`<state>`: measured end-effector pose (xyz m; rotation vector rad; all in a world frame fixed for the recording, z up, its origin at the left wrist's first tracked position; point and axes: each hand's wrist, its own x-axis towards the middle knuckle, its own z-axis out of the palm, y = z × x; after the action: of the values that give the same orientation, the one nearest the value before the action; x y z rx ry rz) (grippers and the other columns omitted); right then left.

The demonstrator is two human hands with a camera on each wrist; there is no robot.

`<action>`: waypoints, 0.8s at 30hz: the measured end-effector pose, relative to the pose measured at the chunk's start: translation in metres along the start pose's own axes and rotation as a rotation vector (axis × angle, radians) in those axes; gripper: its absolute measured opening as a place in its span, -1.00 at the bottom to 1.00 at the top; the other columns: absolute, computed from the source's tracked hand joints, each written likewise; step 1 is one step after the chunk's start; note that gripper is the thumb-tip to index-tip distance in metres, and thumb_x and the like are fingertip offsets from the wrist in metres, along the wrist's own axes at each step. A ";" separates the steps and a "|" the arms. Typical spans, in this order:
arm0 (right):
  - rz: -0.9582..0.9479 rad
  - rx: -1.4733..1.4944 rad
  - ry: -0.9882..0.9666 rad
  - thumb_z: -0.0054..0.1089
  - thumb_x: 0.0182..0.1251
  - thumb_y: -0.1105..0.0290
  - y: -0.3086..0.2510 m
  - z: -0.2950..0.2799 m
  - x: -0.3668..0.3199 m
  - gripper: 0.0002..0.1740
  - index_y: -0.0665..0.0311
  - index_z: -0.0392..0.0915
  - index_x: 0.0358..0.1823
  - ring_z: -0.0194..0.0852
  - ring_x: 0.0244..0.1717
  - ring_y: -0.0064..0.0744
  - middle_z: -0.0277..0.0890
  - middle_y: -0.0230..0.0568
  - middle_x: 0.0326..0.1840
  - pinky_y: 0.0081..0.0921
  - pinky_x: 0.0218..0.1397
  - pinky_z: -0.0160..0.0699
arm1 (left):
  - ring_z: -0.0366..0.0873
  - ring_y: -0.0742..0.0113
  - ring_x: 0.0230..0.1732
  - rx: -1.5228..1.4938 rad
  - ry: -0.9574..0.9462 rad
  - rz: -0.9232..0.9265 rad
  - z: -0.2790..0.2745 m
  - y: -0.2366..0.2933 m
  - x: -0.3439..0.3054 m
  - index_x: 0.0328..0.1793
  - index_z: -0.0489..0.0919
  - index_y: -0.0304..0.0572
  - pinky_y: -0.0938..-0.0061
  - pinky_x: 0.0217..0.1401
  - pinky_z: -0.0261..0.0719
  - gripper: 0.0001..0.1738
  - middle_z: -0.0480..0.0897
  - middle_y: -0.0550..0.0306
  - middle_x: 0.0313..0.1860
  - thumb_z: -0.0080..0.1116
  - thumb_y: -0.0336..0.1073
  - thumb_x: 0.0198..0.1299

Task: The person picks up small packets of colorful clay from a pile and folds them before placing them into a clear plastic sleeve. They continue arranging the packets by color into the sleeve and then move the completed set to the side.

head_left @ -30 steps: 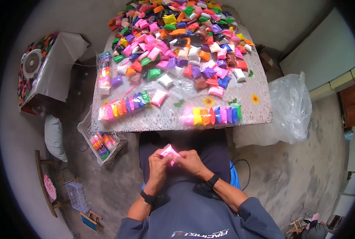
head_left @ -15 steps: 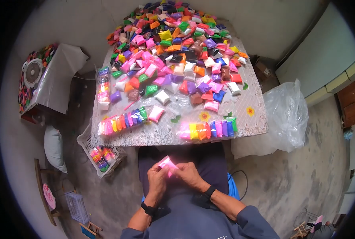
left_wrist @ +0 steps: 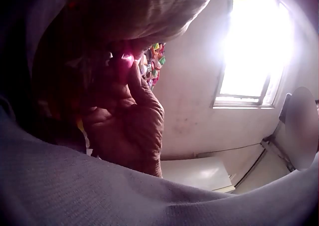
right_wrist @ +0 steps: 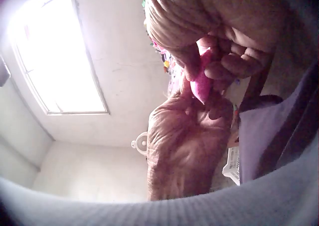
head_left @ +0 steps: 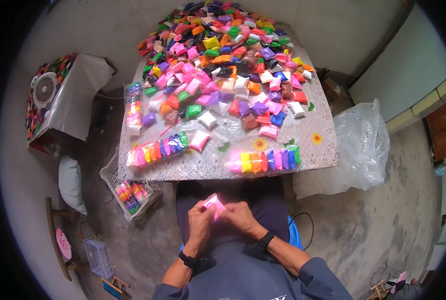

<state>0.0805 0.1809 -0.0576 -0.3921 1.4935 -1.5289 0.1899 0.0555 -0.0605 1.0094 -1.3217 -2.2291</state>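
Observation:
Both hands hold one small pink packet (head_left: pixel 214 204) over the lap, below the table's near edge. My left hand (head_left: pixel 199 222) pinches its left side and my right hand (head_left: pixel 238 217) pinches its right side. The pink packet (right_wrist: pixel 203 81) shows between curled fingers in the right wrist view. In the left wrist view only a sliver of the pink packet (left_wrist: pixel 124 61) shows behind the fingers. On the table (head_left: pixel 318 150) lies a big heap of coloured packets (head_left: pixel 223 65). Two clear bags of sorted packets lie near the front edge, one at the left (head_left: pixel 158 147) and one at the right (head_left: pixel 265 161).
A third filled clear bag (head_left: pixel 133 107) lies along the table's left edge. A white basket (head_left: pixel 128 192) with coloured packets stands on the floor at the left. A large clear plastic sack (head_left: pixel 360 145) sits right of the table. A fan (head_left: pixel 45 90) and a covered stand are at the far left.
Both hands stay at the lap working the pink packet, with only small finger shifts. The head view has tilted slightly, so the table sits a little lower in frame.

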 end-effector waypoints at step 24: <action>0.053 -0.141 -0.026 0.34 0.43 0.21 -0.025 0.007 0.000 -0.68 0.38 0.78 -0.21 0.44 -0.43 -0.73 0.59 -0.45 -0.49 -0.64 -0.35 0.42 | 0.53 0.60 -0.30 -0.015 -0.023 0.026 0.010 0.022 -0.001 0.24 0.67 -0.27 0.69 -0.27 0.48 -0.58 0.67 0.28 -0.19 0.41 -0.31 0.28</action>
<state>0.0758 0.1726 -0.0332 -0.4496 1.5836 -1.3765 0.1823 0.0514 -0.0383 0.9585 -1.3185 -2.2340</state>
